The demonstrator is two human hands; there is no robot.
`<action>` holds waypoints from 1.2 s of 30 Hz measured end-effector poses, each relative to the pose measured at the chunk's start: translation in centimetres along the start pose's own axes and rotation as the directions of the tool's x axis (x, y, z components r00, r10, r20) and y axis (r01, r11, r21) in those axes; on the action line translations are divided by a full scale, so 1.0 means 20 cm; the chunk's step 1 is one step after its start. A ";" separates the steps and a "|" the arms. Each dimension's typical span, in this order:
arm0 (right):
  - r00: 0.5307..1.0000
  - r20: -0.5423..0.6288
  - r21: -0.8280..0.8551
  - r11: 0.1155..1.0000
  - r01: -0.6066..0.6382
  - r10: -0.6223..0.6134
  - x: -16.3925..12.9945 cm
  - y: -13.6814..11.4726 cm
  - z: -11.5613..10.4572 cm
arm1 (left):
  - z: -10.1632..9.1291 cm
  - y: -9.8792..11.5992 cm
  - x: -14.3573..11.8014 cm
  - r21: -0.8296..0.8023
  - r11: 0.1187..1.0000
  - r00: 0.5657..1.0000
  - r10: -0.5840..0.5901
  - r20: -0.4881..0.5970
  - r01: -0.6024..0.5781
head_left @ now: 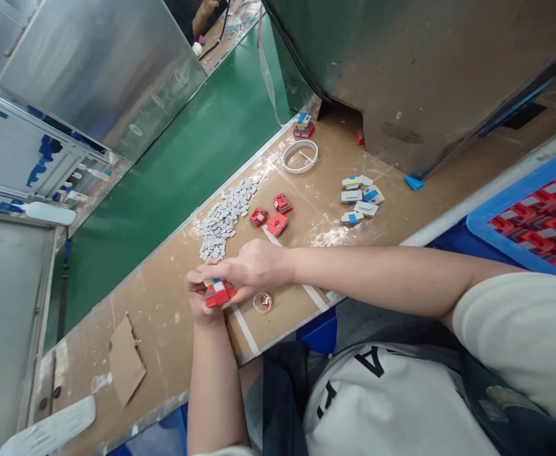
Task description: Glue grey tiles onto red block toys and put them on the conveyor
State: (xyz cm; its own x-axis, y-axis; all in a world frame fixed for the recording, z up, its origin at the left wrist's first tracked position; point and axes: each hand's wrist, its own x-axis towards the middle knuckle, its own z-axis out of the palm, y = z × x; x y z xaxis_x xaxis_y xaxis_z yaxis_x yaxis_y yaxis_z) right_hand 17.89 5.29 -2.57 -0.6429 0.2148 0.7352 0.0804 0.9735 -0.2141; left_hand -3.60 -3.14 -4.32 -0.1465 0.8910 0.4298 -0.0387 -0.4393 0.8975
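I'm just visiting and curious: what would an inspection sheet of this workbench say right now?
Surface: brown bench top, scuffed and marked with white tape lines, beside a green belt.
Job's things: a red toy block piece held between both hands; a pile of small grey tiles and three red pieces just beyond.
Clutter: a tape ring, a group of white-and-blue pieces, a cardboard scrap, a small clear cap.
Grippers: left hand and right hand both grip the piece.
Cables: a black cable far off, by another person's hand.
Surroundings: blue crate of red pieces; metal panels.
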 end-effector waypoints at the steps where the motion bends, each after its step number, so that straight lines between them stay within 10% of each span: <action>1: 1.000 -0.005 -0.002 1.000 -0.001 0.001 0.00 0.00 0.00 | 0.00 0.00 0.00 0.007 1.000 1.000 0.006 0.000 -0.006; 19: 1.000 -0.001 0.022 1.000 -0.023 0.023 0.00 0.01 -0.03 | -0.06 -0.03 -0.02 0.213 0.977 1.000 0.015 0.013 -0.018; 36: 0.997 0.071 -0.014 1.000 -0.010 0.011 0.00 0.02 -0.04 | -0.06 0.00 -0.01 0.057 0.997 0.999 -0.047 0.017 0.046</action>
State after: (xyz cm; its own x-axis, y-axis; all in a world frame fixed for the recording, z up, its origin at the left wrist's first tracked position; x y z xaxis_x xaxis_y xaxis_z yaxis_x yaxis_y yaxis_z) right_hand 18.58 5.77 -2.18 -0.6945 0.2191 0.6854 0.0975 0.9724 -0.2121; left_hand -4.76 -3.41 -4.51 -0.1281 0.9124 0.3888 0.0112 -0.3907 0.9205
